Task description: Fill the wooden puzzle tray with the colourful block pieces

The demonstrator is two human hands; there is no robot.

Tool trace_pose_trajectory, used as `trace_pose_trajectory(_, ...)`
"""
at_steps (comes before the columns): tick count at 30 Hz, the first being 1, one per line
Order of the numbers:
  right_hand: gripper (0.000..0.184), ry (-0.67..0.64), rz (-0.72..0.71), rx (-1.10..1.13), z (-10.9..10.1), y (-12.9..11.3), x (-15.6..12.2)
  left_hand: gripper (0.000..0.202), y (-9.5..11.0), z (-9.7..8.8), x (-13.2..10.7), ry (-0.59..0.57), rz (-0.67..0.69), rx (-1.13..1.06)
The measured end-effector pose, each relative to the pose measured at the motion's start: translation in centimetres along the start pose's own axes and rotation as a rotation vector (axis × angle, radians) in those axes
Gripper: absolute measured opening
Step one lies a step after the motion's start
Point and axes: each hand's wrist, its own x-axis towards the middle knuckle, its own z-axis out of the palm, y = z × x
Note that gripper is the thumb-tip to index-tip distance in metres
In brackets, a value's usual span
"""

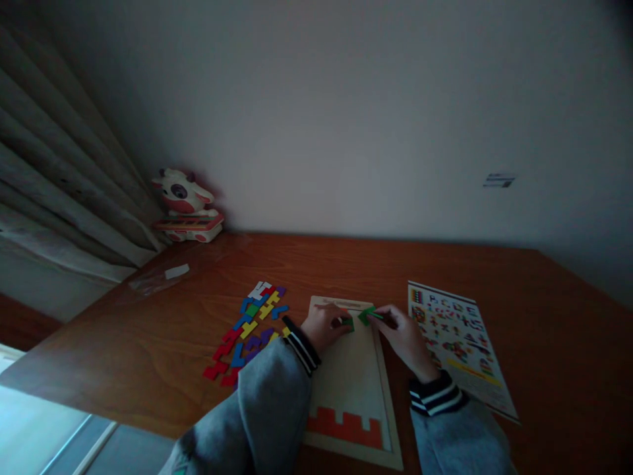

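Over the far end of the wooden puzzle board (pixel 346 376), my left hand (pixel 324 326) pinches a green puzzle piece (pixel 350 323). Just to its right, my right hand (pixel 403 336) grips another green puzzle piece (pixel 366 315) near the board's top right corner. A small gap separates the two pieces. Red pieces (pixel 346 427) lie in the board along its near edge, partly hidden by my left sleeve. Left of the board, many loose coloured pieces (pixel 237 356) in red, blue, yellow, purple, green and white are spread flat on the table, some covered by my left arm.
A printed pattern sheet (pixel 459 343) lies right of the board on the wooden table (pixel 346 260). At the back left sits a cow-shaped toy keyboard (pixel 190 208), with a clear plastic bag (pixel 158 280) in front. A curtain (pixel 59 152) hangs at left; a wall stands behind.
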Motion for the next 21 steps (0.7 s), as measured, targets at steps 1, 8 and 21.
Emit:
trace_pose_trajectory(1,0.034,0.010,0.002,-0.005,0.0,0.1,0.0,0.020,-0.1,0.7,0.2,0.000,0.012,0.023)
trace_pose_trajectory(8,0.036,0.047,-0.010,-0.034,0.0,0.2,0.1,0.020,-0.8,2.1,0.1,0.143,0.277,0.304)
trace_pose_trajectory(21,0.023,0.021,-0.105,-0.153,-0.5,0.3,0.1,0.037,-0.8,2.2,-1.0,0.043,0.395,0.440)
